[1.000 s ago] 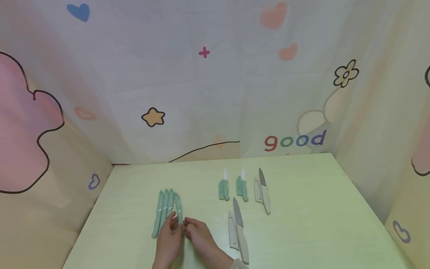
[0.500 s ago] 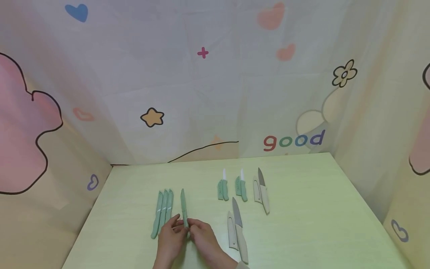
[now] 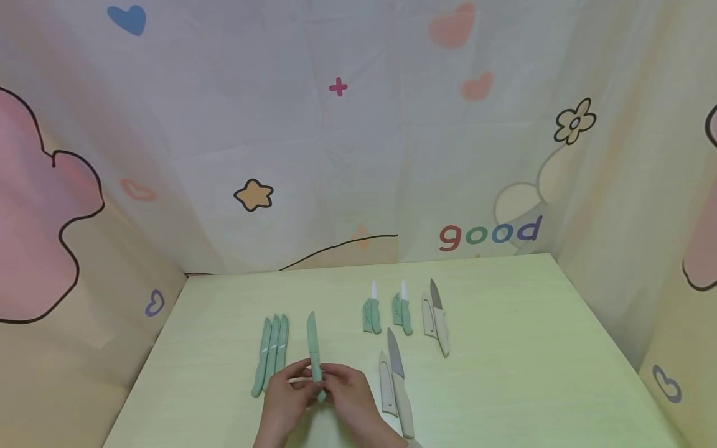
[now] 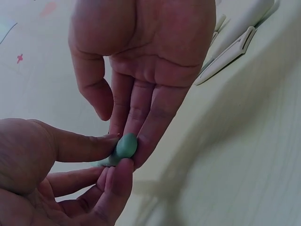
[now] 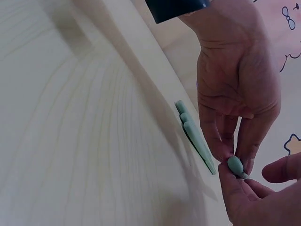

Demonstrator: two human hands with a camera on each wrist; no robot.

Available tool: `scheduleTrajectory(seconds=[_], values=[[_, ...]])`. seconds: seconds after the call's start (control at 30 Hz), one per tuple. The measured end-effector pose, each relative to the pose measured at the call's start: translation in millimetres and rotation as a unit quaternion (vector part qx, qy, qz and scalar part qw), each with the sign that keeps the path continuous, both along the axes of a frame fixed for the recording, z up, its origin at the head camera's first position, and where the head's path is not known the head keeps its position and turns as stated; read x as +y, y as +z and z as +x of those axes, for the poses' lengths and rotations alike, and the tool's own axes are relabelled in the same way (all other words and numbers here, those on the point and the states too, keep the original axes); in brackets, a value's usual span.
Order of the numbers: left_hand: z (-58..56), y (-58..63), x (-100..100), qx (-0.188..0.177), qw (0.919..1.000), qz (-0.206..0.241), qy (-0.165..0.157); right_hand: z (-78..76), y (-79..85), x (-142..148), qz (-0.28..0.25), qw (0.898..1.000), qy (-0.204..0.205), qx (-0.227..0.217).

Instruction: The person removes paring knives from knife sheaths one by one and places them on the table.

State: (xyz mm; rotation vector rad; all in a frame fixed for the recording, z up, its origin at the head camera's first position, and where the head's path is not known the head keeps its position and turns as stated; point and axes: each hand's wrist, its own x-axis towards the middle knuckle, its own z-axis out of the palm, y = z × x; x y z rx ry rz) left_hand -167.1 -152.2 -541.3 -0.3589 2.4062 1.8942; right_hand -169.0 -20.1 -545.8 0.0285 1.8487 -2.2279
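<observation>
A green knife in a matching sheath (image 3: 313,336) stands between my two hands, its tip pointing away and its butt toward me. My left hand (image 3: 282,393) pinches the handle between thumb and fingertips. From the other side, my right hand (image 3: 354,395) lays fairly straight fingers against the handle, its thumb apart from it in the wrist views. The handle's rounded end (image 4: 126,145) shows between the fingertips in the left wrist view; part of the handle is hidden by fingers. Three more sheathed green knives (image 3: 274,351) lie side by side left of the held one.
Two small green knives (image 3: 376,317) (image 3: 406,317) lie beside their sheaths at the back. Two beige knives, one farther back (image 3: 441,330) and one nearer my right hand (image 3: 401,398), also lie beside their sheaths. A printed curtain (image 3: 313,143) encloses the pale table (image 3: 504,373).
The sheathed green knife has moved right, away from the row of three, and turned in my fingers. Both hands have shifted slightly right with it.
</observation>
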Motion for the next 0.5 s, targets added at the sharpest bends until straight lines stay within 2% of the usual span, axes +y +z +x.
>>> scheduleTrajectory(seconds=[0.17,0.5], values=[[3.9,0.8,5,0.002,0.9987,0.044,-0.027,0.6,-0.8,11,0.036,0.999,-0.003,0.005],[5.7,0.8,14,0.004,0.9953,0.043,-0.087,0.7,3.0,33,0.028,0.999,0.014,0.008]])
